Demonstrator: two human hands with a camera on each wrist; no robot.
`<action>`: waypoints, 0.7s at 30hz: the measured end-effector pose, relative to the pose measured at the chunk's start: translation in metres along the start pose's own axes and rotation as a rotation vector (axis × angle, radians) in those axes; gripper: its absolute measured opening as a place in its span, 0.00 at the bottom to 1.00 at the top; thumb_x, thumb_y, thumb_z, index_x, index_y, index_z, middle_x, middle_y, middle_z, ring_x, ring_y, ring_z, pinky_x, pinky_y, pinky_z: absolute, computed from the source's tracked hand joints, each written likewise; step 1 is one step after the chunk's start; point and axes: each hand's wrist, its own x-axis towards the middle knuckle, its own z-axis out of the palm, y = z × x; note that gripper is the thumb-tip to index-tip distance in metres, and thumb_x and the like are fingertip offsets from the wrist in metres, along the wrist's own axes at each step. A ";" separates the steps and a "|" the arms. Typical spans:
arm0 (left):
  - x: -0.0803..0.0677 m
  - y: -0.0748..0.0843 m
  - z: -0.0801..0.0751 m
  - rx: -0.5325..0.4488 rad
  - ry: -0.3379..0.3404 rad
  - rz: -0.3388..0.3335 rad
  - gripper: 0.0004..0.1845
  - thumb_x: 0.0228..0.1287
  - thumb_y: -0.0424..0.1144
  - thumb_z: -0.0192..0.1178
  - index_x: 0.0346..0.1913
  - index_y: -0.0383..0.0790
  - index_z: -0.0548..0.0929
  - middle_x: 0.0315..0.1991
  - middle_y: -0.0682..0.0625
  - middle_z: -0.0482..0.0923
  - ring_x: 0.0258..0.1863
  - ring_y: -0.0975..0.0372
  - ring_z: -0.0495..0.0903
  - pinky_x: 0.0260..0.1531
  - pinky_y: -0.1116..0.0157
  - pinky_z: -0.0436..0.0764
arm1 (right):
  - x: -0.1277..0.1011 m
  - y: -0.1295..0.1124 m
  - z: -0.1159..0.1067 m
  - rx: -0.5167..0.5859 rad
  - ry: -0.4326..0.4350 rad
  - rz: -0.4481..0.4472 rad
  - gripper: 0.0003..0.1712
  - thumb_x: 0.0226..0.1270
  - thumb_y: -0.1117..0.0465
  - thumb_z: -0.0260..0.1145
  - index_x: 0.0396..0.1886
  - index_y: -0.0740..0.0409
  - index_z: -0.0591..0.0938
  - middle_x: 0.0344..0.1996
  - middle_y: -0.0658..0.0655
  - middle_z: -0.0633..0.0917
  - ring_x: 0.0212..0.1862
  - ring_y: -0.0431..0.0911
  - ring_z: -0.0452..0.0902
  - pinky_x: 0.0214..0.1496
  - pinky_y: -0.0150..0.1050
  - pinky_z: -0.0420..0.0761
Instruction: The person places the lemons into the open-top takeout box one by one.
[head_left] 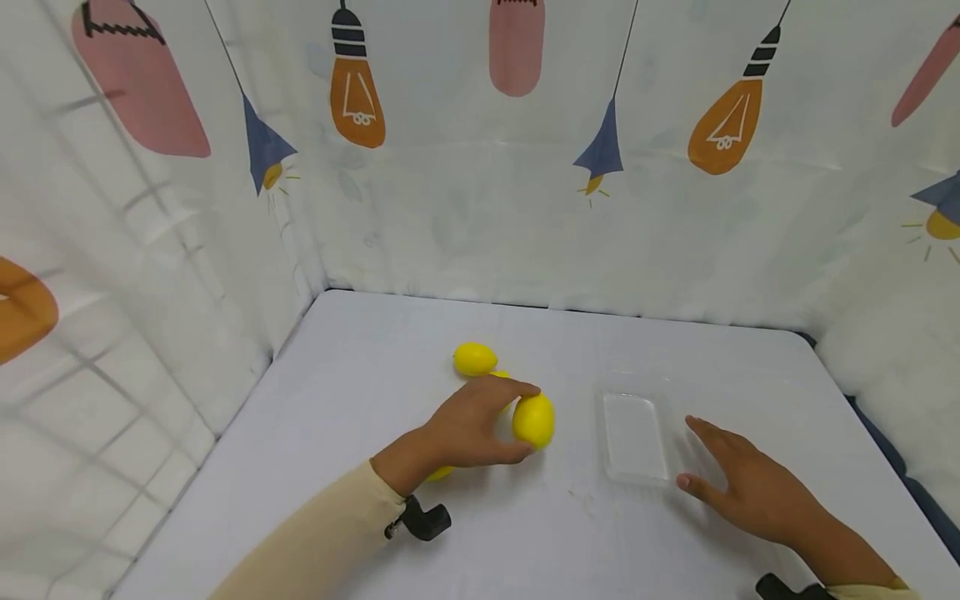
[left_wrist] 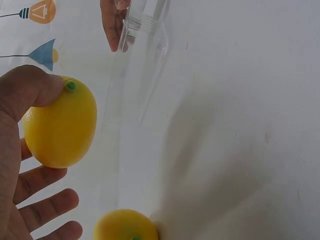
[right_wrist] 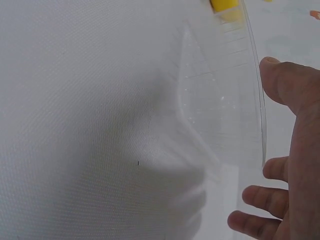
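My left hand (head_left: 467, 423) pinches a yellow lemon (head_left: 534, 421) between thumb and fingers. The left wrist view shows that lemon (left_wrist: 62, 127) with a green stem spot by the thumb. Another lemon (head_left: 475, 359) lies just beyond the hand. Others, partly hidden, peek out behind the knuckles and below the wrist (head_left: 441, 473). To the right sits a clear plastic container (head_left: 636, 437) with nothing visible in it. Beside its right edge, my right hand (head_left: 757, 483) is held with fingers spread and nothing in them; whether it touches the container, I cannot tell.
A white-covered table (head_left: 360, 358) carries everything. Patterned white cloth (head_left: 480, 217) hangs along the back and the sides, close to the table's edges. A black wrist device (head_left: 423, 518) is on the left wrist.
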 end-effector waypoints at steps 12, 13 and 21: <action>0.011 0.009 0.010 -0.002 -0.009 0.038 0.38 0.58 0.53 0.72 0.71 0.47 0.75 0.65 0.57 0.76 0.66 0.64 0.73 0.68 0.63 0.69 | 0.002 0.001 0.001 0.001 -0.003 0.006 0.54 0.67 0.27 0.61 0.80 0.56 0.60 0.72 0.68 0.69 0.69 0.69 0.66 0.56 0.72 0.73; 0.012 0.010 0.010 -0.002 -0.007 0.040 0.38 0.59 0.53 0.72 0.71 0.47 0.75 0.65 0.57 0.76 0.66 0.63 0.73 0.68 0.63 0.69 | 0.002 0.001 0.001 0.001 -0.004 0.007 0.54 0.68 0.27 0.61 0.80 0.56 0.60 0.72 0.68 0.69 0.69 0.69 0.66 0.56 0.72 0.73; 0.020 0.017 0.014 0.032 -0.001 0.043 0.37 0.59 0.55 0.71 0.70 0.48 0.76 0.65 0.58 0.77 0.64 0.62 0.74 0.66 0.63 0.70 | 0.002 0.001 0.002 -0.003 0.000 0.002 0.53 0.68 0.28 0.61 0.80 0.56 0.60 0.72 0.68 0.69 0.69 0.69 0.66 0.56 0.72 0.73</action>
